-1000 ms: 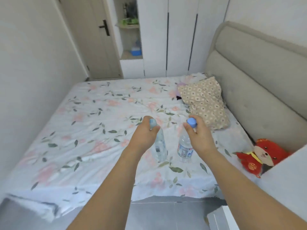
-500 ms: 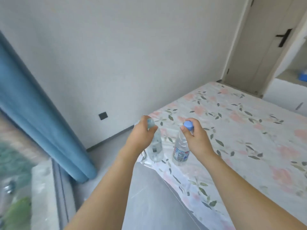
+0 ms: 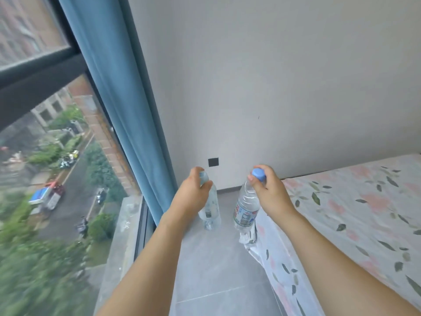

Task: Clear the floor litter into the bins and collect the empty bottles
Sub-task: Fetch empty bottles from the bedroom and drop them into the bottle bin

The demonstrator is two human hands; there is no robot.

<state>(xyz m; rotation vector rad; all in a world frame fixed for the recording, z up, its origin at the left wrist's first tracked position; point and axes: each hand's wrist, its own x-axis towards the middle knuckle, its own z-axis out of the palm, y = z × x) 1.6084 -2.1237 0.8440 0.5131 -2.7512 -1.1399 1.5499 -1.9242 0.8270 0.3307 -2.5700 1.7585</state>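
Note:
Two clear plastic bottles hang from my hands above the grey floor. My left hand (image 3: 193, 196) grips the neck of the left bottle (image 3: 211, 210), whose cap is hidden by my fingers. My right hand (image 3: 271, 192) pinches the blue cap of the right bottle (image 3: 246, 208), which carries a blue and white label. Both bottles look empty and point bottom down, side by side with a small gap between them.
A bed with a floral sheet (image 3: 355, 213) fills the right side, its sheet edge hanging to the grey tiled floor (image 3: 216, 274). A blue curtain (image 3: 127, 110) and a large window (image 3: 45, 156) stand at the left. A black wall socket (image 3: 213, 162) sits low on the wall.
The view has swung left from the bed to the window corner. Both hands keep hold of their bottles, now over the floor strip between bed and window.

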